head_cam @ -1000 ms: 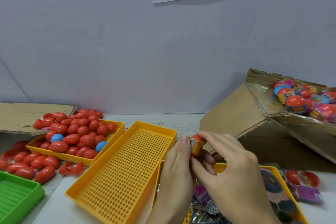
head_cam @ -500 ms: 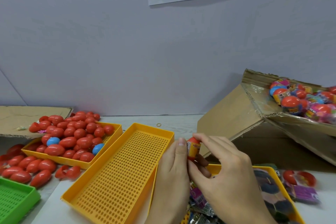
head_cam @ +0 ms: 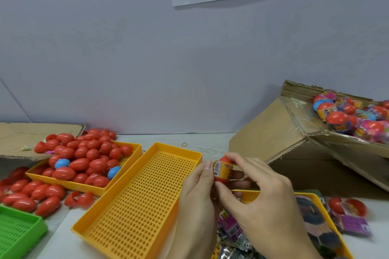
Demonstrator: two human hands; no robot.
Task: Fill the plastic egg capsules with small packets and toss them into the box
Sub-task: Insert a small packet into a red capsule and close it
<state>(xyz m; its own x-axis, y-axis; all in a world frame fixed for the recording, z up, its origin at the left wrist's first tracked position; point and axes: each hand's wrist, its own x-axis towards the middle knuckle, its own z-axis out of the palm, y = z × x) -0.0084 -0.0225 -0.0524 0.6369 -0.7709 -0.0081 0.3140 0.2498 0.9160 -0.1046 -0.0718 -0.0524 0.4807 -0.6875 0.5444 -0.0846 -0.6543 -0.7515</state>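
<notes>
**Both hands grip one egg capsule**

The left hand (head_cam: 196, 195) and right hand (head_cam: 263, 200) hold a red egg capsule (head_cam: 223, 169) between them, fingers closed on it, above the bench (head_cam: 210, 143). A labelled packet shows in the capsule's middle. The cardboard box (head_cam: 273, 132) of filled capsules stands tilted to the right, near the hands.
</notes>
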